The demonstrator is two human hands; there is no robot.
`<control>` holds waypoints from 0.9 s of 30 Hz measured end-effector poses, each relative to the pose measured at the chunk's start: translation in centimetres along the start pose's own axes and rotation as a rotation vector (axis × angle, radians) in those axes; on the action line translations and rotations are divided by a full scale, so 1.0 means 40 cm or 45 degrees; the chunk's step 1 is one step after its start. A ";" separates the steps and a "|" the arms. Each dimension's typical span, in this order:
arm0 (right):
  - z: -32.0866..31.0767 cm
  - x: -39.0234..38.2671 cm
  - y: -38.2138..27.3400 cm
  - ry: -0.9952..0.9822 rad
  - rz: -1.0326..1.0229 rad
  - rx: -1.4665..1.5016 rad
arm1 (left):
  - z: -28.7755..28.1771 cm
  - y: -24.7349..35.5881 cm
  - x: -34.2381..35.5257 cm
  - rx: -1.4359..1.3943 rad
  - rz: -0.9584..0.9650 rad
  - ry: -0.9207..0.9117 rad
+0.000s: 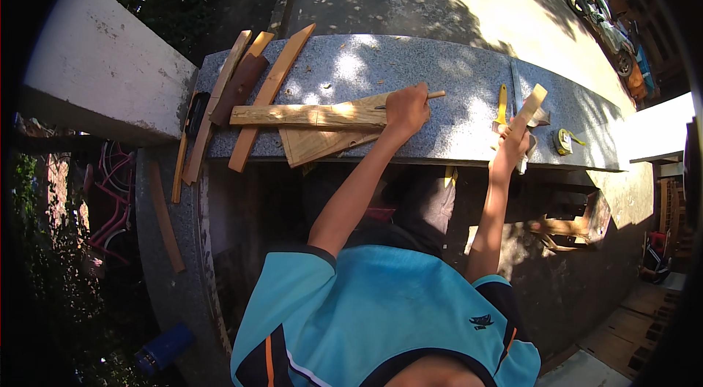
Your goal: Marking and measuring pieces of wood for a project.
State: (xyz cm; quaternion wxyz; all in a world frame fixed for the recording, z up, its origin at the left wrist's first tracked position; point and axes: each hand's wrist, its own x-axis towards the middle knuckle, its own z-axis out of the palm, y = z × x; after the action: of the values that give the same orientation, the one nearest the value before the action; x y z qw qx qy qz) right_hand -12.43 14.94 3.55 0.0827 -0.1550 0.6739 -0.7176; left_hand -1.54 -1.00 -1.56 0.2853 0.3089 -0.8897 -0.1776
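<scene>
Across the speckled stone surface [410,65], toward its left half from the person's side, a rough plank [307,116] lies lengthwise on top of a wide flat board [326,145] and a slanted wooden strip [272,94]. The left hand [407,110] is at the plank's right end, its grip curled round a thin round stick [436,95] whose tip pokes out to the right. By the near edge, the right hand [515,142] has its grip closed about a pale flat piece of wood [530,103] that points up and away; I cannot tell whether that piece touches anything beneath. Just beside it lies a yellow-handled tool [502,103], and farther right sits a tape measure [564,142]. My worry is the plank: bedded on loose, overlapping wood, it could rock or skid if pressed hard at one end, and the left fingers are close enough to be caught. A wide sweep of the right arm might also knock the tape measure off, since it sits near the edge. As for containers, I make out only a blue tub-like thing [165,349] low on the left, in shade; what it holds, if anything, I can't see.
</scene>
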 end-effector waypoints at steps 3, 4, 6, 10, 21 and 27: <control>-0.013 0.009 0.135 -0.835 -0.417 -0.481 | -0.021 -0.002 0.004 0.028 -0.089 -0.114; -0.019 0.011 0.149 -0.840 -0.421 -0.478 | -0.021 -0.007 -0.001 0.032 -0.092 -0.108; -0.036 0.009 0.151 -0.795 -0.256 -0.381 | -0.016 -0.005 -0.005 0.051 -0.086 -0.097; -0.035 -0.022 0.123 -0.699 0.072 -0.169 | -0.012 0.007 0.004 0.033 -0.075 -0.119; 0.032 -0.051 0.113 -0.468 0.313 -0.247 | -0.021 -0.038 -0.009 0.128 -0.182 -0.166; 0.021 -0.010 0.212 -0.079 -0.213 -0.055 | -0.024 0.004 0.006 0.092 -0.196 -0.203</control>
State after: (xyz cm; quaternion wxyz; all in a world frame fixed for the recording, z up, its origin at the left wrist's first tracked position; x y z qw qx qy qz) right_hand -12.54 13.61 -4.88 0.0399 -0.2345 0.6712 -0.7021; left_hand -1.18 -1.15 -0.65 0.1879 0.3713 -0.8891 -0.1909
